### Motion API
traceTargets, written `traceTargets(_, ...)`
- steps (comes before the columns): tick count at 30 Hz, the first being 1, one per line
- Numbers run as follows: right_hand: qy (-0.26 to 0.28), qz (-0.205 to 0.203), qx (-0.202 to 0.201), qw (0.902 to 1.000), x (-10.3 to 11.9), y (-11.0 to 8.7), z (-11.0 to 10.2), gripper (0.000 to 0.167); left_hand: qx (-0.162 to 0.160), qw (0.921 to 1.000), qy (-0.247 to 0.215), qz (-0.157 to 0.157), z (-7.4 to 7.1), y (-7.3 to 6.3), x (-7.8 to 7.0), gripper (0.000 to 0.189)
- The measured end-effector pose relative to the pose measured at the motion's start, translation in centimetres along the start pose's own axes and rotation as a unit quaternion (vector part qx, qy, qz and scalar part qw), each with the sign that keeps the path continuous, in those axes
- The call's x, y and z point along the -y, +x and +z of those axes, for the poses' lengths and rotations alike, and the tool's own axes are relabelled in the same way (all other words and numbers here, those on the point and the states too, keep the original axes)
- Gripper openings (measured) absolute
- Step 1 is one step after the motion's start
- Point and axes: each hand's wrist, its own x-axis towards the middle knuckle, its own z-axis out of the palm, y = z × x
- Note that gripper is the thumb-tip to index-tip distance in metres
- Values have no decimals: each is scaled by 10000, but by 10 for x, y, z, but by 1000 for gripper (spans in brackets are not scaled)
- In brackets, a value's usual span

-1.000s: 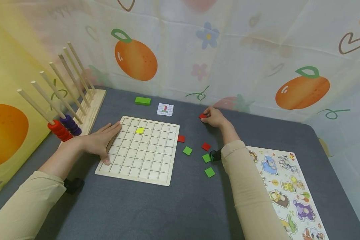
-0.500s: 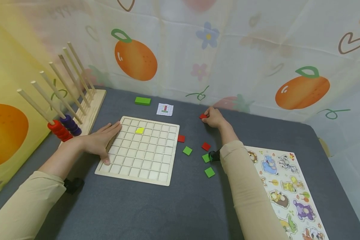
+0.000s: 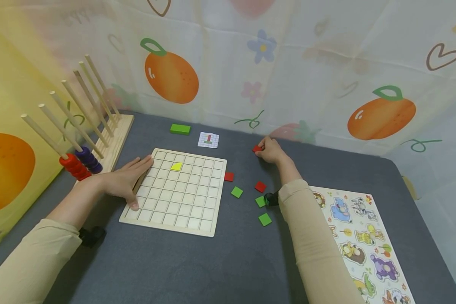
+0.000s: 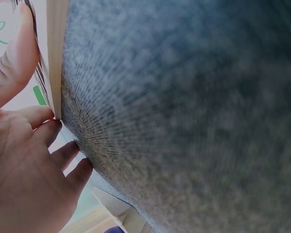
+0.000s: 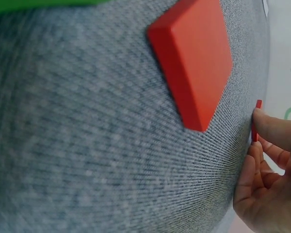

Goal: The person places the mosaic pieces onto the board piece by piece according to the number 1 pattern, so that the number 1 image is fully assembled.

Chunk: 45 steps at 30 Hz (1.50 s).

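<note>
My left hand (image 3: 123, 183) rests at the left edge of a pale wooden grid board (image 3: 175, 195), fingers stretched along its upper left side. Its thumb lies on the board's margin; in the left wrist view the fingertips (image 4: 82, 172) reach the cloth beside the board's edge (image 4: 56, 58). One yellow square tile (image 3: 176, 166) sits on the grid, upper left. Beyond the board to the right, my right hand (image 3: 271, 151) pinches a small red square tile (image 3: 256, 148). The right wrist view shows that tile (image 5: 254, 128) on edge between thumb and fingers, close to the dark tablecloth.
Red tiles (image 3: 260, 186) and green tiles (image 3: 265, 219) lie between board and right forearm. A printed pattern card (image 3: 208, 140) and green block (image 3: 180, 129) lie behind the board. At left stands a wooden peg stand (image 3: 123, 131); an animal puzzle board (image 3: 346, 215) lies right.
My right hand keeps its pinch on the red tile and has shifted very slightly to the right. The left hand stays at the board, and the whole head view dips a few pixels.
</note>
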Motion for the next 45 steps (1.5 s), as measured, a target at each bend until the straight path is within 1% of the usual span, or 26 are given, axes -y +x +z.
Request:
traceTargets(11,-7,-78,-36,10000,-1,2,1,34,-66,10000,19,-17,0,0,0,141)
traceTargets(17,-14,-61,-29,10000,-2,2,0,34,-106,9999,108,-38,1,1,-1,138)
traceTargets(24,-3,-9,-26,10000,-2,1,0,35,-89,9999,93,-48,0,0,-4,136)
traceTargets(30,-31,-16,-134,9999,-2,1,1,35,-102,9999,83,-82,0,-1,-5,137)
traceTargets(39,-89,-69,-372,9992,2,0,2,35,-132,9999,109,-18,1,-1,-2,138)
traceTargets(45,-280,-82,-603,9978,5,-2,1,31,-118,9999,119,33,0,0,-2,138)
